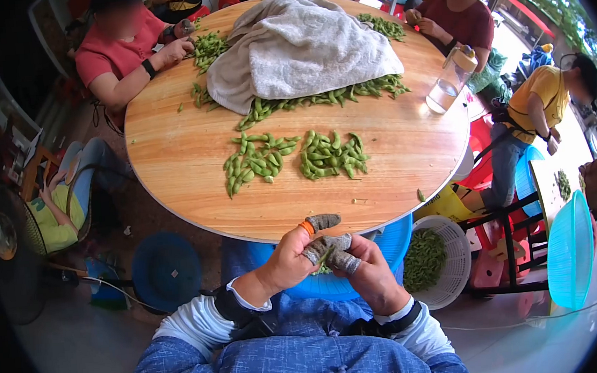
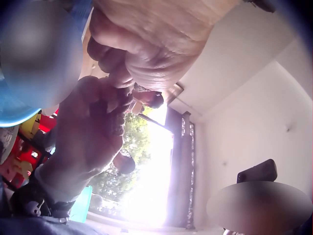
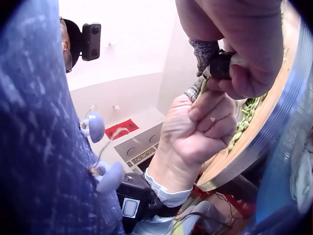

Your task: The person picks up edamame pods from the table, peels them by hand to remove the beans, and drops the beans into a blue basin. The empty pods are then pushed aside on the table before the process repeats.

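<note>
Both hands meet over a blue basin (image 1: 399, 245) at the near table edge, fingertips wrapped in grey cloth covers. The left hand (image 1: 283, 261) pinches a green soybean pod (image 1: 329, 256), its cover-wrapped thumb pointing right above an orange band. From the other side the right hand (image 1: 374, 275) grips the same pod, fingers curled. In the right wrist view the pod (image 3: 204, 86) shows as a thin green strip between the two hands' fingertips. The left wrist view shows the left hand (image 2: 151, 44) from below, hiding the pod. Two piles of soybean pods (image 1: 258, 160) lie ahead on the table.
A grey towel (image 1: 301, 46) covers a larger heap of pods on the round wooden table (image 1: 185, 174). A water bottle (image 1: 450, 83) stands at its right edge. A white basket (image 1: 458, 251) of pods sits lower right. Several people sit or stand around.
</note>
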The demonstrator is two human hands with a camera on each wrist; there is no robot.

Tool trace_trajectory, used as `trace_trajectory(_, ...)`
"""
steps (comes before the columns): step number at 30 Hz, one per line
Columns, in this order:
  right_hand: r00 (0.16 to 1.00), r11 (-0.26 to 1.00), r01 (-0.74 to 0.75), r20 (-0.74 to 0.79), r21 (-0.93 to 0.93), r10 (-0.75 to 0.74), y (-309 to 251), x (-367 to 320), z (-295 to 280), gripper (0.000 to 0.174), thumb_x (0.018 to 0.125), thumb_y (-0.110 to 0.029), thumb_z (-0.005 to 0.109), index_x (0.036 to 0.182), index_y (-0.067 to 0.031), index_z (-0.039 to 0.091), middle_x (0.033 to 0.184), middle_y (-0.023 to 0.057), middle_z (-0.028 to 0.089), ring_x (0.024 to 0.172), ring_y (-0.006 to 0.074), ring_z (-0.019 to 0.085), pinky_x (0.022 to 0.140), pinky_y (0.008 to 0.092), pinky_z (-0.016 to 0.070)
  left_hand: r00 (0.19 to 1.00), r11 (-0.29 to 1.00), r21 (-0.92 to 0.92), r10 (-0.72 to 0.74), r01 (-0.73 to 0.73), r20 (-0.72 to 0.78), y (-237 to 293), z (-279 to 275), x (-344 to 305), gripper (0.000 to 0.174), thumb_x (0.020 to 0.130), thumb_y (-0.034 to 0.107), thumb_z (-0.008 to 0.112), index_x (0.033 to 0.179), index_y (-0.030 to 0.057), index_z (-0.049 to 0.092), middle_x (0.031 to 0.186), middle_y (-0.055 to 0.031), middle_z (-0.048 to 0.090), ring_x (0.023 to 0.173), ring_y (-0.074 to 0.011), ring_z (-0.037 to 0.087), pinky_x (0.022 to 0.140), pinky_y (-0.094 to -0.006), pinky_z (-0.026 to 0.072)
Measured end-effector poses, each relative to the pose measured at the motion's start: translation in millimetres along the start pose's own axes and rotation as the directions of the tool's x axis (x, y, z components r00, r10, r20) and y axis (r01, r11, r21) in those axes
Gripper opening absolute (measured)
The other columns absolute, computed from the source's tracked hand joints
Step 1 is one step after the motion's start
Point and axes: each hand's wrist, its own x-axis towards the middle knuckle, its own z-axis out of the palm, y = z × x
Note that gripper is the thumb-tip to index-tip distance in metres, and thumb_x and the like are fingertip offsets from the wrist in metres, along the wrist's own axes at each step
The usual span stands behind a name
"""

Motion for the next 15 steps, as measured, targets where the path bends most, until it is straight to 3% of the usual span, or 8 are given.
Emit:
trace_trajectory(3, 0.999, 0.999, 0.037, -0.022, -0.001, -0.037, 5.8, 2.8, -4.1, 0.016, 0.079, -0.002, 0.052, 0.094, -0.0037, 0.056, 0.082, -0.0025, 0.056, 0.066, 0.0036, 0.045, 0.057, 0.0174, 0.0337, 0.999, 0.989, 0.142, -0.036, 0.038, -0.014, 0.9, -6.1, -0.9, 0.044, 0.082, 0.012, 0.054, 0.121, 0.0029, 0.036, 0.093, -0.0036, 0.056, 0.067, -0.0088, 0.051, 0.055, -0.0208, 0.0402)
trace_trajectory(4, 0.997, 0.998, 0.060, -0.042, -0.001, -0.060, 2.1, 0.9, -2.8, 0.015, 0.079, -0.003, 0.052, 0.094, -0.0037, 0.056, 0.083, -0.0023, 0.057, 0.066, 0.0037, 0.046, 0.057, 0.0172, 0.0342, 1.000, 0.922, 0.387, 0.012, -0.008, -0.009, 5.2, -7.1, -3.5, 0.044, 0.081, 0.013, 0.055, 0.120, 0.0025, 0.037, 0.091, -0.0054, 0.056, 0.069, -0.0102, 0.052, 0.056, -0.0217, 0.0413)
trace_trajectory(6, 0.991, 0.995, 0.104, -0.079, -0.001, -0.104, -8.0, -3.1, 1.2, 0.015, 0.080, -0.004, 0.053, 0.094, -0.0035, 0.056, 0.085, -0.0019, 0.058, 0.068, 0.0037, 0.047, 0.058, 0.0169, 0.0351, 0.994, 0.611, 0.787, 0.102, -0.088, 0.032, 21.9, -4.5, -12.0, 0.045, 0.078, 0.014, 0.058, 0.117, 0.0016, 0.038, 0.087, -0.0092, 0.057, 0.072, -0.0131, 0.056, 0.059, -0.0234, 0.0434)
trace_trajectory(7, 0.994, 0.995, 0.093, -0.060, -0.029, -0.094, -9.2, -2.4, -0.2, 0.015, 0.080, -0.005, 0.053, 0.095, -0.0032, 0.056, 0.086, -0.0017, 0.058, 0.068, 0.0039, 0.048, 0.059, 0.0170, 0.0359, 0.978, 0.406, 0.900, 0.188, -0.160, 0.089, 30.8, 0.5, -12.3, 0.041, 0.077, 0.021, 0.059, 0.109, 0.0002, 0.045, 0.080, -0.0138, 0.056, 0.074, -0.0197, 0.058, 0.062, -0.0288, 0.0453)
trace_trajectory(10, 0.999, 0.998, 0.039, -0.002, -0.053, -0.040, -7.1, -2.2, -5.9, 0.018, 0.080, -0.007, 0.055, 0.097, -0.0022, 0.056, 0.087, -0.0012, 0.058, 0.070, 0.0045, 0.050, 0.060, 0.0176, 0.0376, 0.925, 0.013, 0.959, 0.270, -0.282, 0.268, 11.3, -11.0, -12.5, 0.039, 0.077, 0.029, 0.060, 0.101, -0.0001, 0.051, 0.079, -0.0143, 0.056, 0.077, -0.0236, 0.059, 0.064, -0.0319, 0.0459)
trace_trajectory(12, 0.999, 1.000, -0.011, 0.043, 0.001, 0.011, -1.2, -0.4, -12.9, 0.020, 0.080, -0.009, 0.056, 0.099, -0.0014, 0.056, 0.086, -0.0013, 0.058, 0.071, 0.0047, 0.050, 0.061, 0.0180, 0.0381, 0.913, 0.218, 0.917, 0.316, -0.335, 0.258, 5.1, -13.0, -10.2, 0.037, 0.078, 0.032, 0.057, 0.098, 0.0003, 0.053, 0.079, -0.0135, 0.056, 0.078, -0.0230, 0.059, 0.065, -0.0326, 0.0456)
trace_trajectory(15, 0.992, 0.995, 0.094, 0.085, 0.021, -0.095, 7.8, 0.0, -14.7, 0.022, 0.080, -0.010, 0.058, 0.100, -0.0004, 0.055, 0.088, 0.0000, 0.059, 0.075, 0.0061, 0.052, 0.065, 0.0192, 0.0404, 0.889, 0.581, 0.703, 0.425, -0.411, 0.168, -10.6, -9.0, -5.6, 0.036, 0.082, 0.035, 0.051, 0.096, 0.0009, 0.054, 0.073, -0.0096, 0.055, 0.068, -0.0185, 0.056, 0.058, -0.0307, 0.0436)
